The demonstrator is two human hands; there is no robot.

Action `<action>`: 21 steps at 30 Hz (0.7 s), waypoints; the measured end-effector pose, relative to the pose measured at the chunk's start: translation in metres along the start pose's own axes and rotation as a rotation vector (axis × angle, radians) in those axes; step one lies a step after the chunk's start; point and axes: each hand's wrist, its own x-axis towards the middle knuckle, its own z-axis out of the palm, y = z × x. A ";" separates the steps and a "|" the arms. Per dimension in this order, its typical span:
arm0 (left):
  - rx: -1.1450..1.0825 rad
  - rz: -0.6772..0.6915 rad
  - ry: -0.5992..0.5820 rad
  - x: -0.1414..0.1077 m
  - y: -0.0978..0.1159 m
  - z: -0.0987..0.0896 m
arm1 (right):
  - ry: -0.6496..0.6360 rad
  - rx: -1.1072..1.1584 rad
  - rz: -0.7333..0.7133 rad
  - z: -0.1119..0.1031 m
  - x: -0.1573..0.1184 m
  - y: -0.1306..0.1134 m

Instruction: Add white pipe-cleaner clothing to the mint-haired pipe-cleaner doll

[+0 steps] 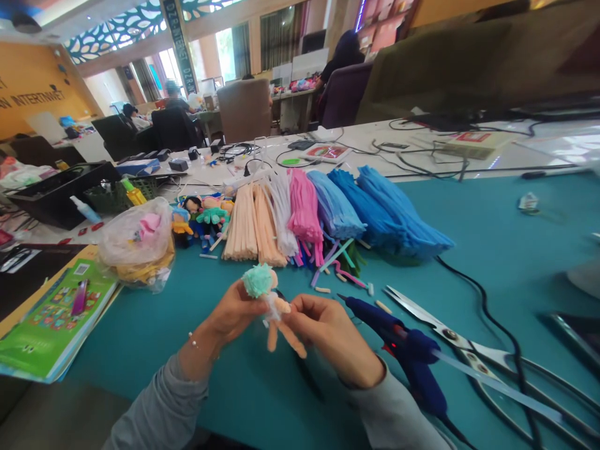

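Note:
A small doll (pixel 272 306) with mint-green fuzzy hair, a white top and peach legs is held above the teal mat (pixel 225 387). My left hand (pixel 237 310) is closed around its head and upper body from the left. On the other side, my right hand (pixel 323 328) pinches at the doll's arm with thumb and fingers. Whether a smaller piece sits in that pinch is hidden. To the right of my right hand lie a dark blue glue gun (pixel 398 337) with a glue stick in its back and large metal scissors (pixel 452 337).
Bundles of peach pipe cleaners (pixel 248 225), pink ones (pixel 305 209) and blue ones (pixel 389 212) lie behind my hands, with cut scraps in front. Left are finished dolls (pixel 213 212), a plastic bag (pixel 138 240) and a green book (pixel 56 319). A black cable (pixel 487 300) crosses the scissors.

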 end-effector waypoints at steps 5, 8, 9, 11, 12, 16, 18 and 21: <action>0.006 0.013 0.017 0.000 0.001 0.002 | 0.012 0.064 0.022 0.001 0.001 0.003; 0.001 0.030 0.034 0.000 0.001 0.001 | -0.022 0.096 0.005 -0.001 0.000 0.003; -0.001 0.034 0.040 0.000 0.001 0.000 | -0.032 0.102 -0.001 -0.001 0.000 0.003; 0.003 0.034 0.047 0.000 0.001 -0.001 | -0.046 0.108 -0.005 -0.003 0.000 0.002; 0.006 0.033 0.047 0.000 0.001 -0.001 | -0.052 0.111 -0.004 -0.003 0.000 0.002; 0.015 0.040 0.054 0.000 0.001 -0.001 | -0.063 0.088 0.009 -0.003 -0.001 0.000; 0.016 0.040 0.051 0.000 0.001 -0.002 | -0.064 0.042 0.012 -0.003 -0.001 0.000; 0.019 0.051 0.044 0.000 0.001 -0.002 | -0.065 -0.015 -0.011 -0.003 -0.001 0.000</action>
